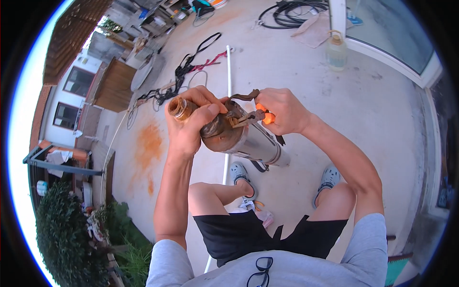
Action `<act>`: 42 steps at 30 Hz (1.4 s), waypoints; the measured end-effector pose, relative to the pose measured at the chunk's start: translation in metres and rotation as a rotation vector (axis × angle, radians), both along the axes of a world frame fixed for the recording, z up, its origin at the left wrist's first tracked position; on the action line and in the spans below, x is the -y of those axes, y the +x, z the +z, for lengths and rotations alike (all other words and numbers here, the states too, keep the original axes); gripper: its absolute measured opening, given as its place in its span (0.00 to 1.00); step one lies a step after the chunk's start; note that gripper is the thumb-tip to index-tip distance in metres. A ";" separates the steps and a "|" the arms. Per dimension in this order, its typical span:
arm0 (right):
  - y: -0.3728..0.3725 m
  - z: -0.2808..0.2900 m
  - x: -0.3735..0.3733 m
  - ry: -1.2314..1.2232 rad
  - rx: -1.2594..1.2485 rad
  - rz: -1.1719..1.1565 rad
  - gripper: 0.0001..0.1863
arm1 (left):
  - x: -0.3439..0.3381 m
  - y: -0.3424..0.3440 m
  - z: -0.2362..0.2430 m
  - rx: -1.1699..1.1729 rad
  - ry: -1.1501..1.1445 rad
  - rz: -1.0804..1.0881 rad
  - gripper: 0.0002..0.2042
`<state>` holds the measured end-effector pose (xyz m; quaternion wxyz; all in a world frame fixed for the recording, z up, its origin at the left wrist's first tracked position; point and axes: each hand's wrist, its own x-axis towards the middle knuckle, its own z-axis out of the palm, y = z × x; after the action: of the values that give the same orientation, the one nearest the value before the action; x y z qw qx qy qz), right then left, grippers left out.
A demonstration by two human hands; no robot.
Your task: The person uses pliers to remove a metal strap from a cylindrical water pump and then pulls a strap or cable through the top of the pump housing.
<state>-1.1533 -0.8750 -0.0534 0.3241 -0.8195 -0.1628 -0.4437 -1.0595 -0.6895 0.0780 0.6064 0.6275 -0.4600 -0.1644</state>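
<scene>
A long metal cylinder that looks like a submersible pump [256, 142] leans between my knees, its far end low near the ground. Its upper end is brown and rusty, with a threaded neck [179, 109] pointing to the left. My left hand [193, 112] is closed round that neck, thumb on the near side. In my right hand [285, 109] are pliers [247, 118] with orange grips, their jaws against the rusty end close to my left fingertips. A dark flat strip [245, 95] runs between the hands. What the jaws pinch is too small to tell.
A white pipe [229, 71] lies on the concrete, passing behind the cylinder. Black straps and cords [180, 71] are left of it. Farther off are a coiled black hose [287, 14], a cloth [313, 31] and a clear jug [336, 51] by the glass door. Plants [67, 229] grow at left.
</scene>
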 end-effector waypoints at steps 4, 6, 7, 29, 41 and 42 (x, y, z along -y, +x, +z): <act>0.020 -0.004 0.015 -0.041 0.053 0.088 0.11 | 0.001 0.004 -0.007 -0.032 -0.002 0.001 0.09; 0.026 0.000 0.017 -0.063 0.097 0.136 0.11 | -0.002 0.002 -0.001 -0.049 -0.024 -0.049 0.09; 0.029 0.003 0.018 -0.043 0.119 0.156 0.11 | -0.003 0.002 0.001 -0.012 -0.013 -0.062 0.09; 0.003 0.010 0.007 -0.083 -0.117 0.009 0.13 | 0.000 -0.001 -0.005 -0.018 -0.006 -0.022 0.08; -0.081 0.098 -0.010 -0.051 -1.124 -0.078 0.15 | -0.002 0.001 -0.006 -0.002 0.013 -0.011 0.04; -0.080 0.103 -0.011 -0.057 -1.123 -0.099 0.15 | -0.003 0.001 -0.006 0.000 0.043 -0.006 0.04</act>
<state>-1.2330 -0.8640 0.0498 0.3176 -0.9449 0.0612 0.0508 -1.0581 -0.6865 0.0722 0.5921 0.6391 -0.4582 -0.1760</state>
